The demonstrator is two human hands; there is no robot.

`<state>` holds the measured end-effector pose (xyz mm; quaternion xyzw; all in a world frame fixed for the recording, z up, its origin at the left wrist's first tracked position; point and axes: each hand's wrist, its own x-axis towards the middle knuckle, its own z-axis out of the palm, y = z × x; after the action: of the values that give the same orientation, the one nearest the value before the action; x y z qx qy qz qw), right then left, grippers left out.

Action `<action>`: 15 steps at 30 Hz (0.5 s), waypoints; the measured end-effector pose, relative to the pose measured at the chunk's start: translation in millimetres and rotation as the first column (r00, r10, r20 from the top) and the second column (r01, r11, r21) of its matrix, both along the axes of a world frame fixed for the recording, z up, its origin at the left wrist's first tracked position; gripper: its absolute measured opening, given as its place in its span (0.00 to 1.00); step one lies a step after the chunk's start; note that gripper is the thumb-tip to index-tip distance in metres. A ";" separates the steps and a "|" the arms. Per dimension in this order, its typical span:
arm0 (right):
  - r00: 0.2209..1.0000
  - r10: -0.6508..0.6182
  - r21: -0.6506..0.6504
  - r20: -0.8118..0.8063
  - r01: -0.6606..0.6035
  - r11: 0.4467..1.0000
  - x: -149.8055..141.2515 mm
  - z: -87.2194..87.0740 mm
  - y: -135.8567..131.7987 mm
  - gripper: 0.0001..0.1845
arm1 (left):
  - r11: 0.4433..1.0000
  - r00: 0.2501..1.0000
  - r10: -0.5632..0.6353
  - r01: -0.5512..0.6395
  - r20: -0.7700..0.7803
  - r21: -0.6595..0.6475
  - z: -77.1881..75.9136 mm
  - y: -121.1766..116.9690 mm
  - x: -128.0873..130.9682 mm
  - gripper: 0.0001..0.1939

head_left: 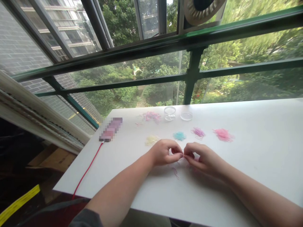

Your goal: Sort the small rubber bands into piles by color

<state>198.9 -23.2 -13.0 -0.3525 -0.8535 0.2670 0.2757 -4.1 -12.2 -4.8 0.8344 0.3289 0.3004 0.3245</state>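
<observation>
My left hand (167, 153) and my right hand (201, 157) meet at the fingertips low over the white table. Both pinch thin, pale rubber bands, which are mostly hidden by the fingers. A loose purple rubber band (175, 173) lies just below them on the tabletop. Beyond my hands are small heaps of rubber bands sorted by colour: a yellow pile (151, 140), a teal pile (180, 136), a purple pile (198, 132) and a pink pile (223, 135). Farther back sits a mixed pink and purple pile (151, 116).
A clear round container (169, 113) and its clear lid (186, 116) stand near the back edge of the white table (260, 157). At the left lies a blurred-out phone (111, 129) with a red cable (87, 170) running off the edge. Green railings (193, 75) and windows rise behind.
</observation>
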 end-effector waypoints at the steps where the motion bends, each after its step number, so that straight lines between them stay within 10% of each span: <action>1: 1.000 0.003 0.007 -0.005 -0.003 1.000 0.0 -0.2 0.0 0.06 | 1.000 1.000 0.004 -0.004 -0.004 -0.012 0.5 -0.4 -0.2 0.03; 15: 0.996 0.039 0.026 -0.081 -0.037 0.999 -0.5 1.3 -0.3 0.07 | 0.999 0.996 0.037 -0.040 -0.077 -0.025 0.3 -3.5 -0.9 0.04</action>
<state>198.4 -23.4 -11.7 -0.3219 -0.8511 0.2761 0.3095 -5.0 -15.7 -4.5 0.8344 0.3612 0.2698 0.3170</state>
